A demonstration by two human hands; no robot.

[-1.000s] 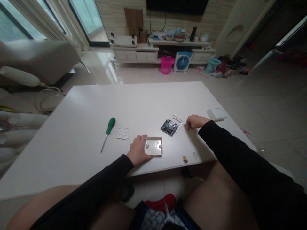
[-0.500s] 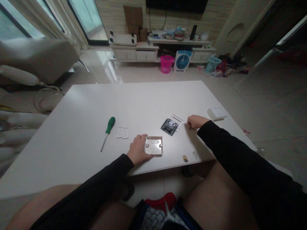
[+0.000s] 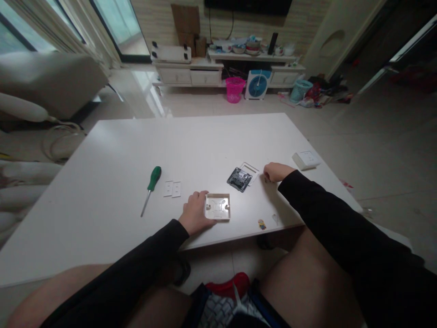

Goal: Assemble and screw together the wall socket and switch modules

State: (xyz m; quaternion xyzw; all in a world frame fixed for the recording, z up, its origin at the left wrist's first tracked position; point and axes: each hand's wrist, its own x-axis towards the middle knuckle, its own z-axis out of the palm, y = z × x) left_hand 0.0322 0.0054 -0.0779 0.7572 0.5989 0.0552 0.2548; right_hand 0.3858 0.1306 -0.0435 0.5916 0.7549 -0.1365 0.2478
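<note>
My left hand (image 3: 195, 214) is closed around the left side of a white socket mounting box (image 3: 217, 207), whose open side faces up on the table. To the right, my right hand (image 3: 276, 172) is low over the tabletop with its fingers pinched together. Small dark bits show under its fingertips, too small to name. Just left of that hand, a black socket insert (image 3: 239, 179) lies partly over a white frame (image 3: 256, 171). Two small white socket cover plates (image 3: 176, 189) lie flat left of the box. Beyond them rests a green-handled screwdriver (image 3: 154, 178).
A closed white socket box (image 3: 306, 160) sits near the white table's (image 3: 191, 141) right edge. A cartoon sticker (image 3: 261, 224) is near the front edge. Past the table are a pink basket (image 3: 235, 89), a blue and white fan (image 3: 257, 85) and a low cabinet (image 3: 174, 75).
The whole view has shifted slightly. My right hand stays pinched at nearly the same spot, and my left hand keeps its hold on the mounting box.
</note>
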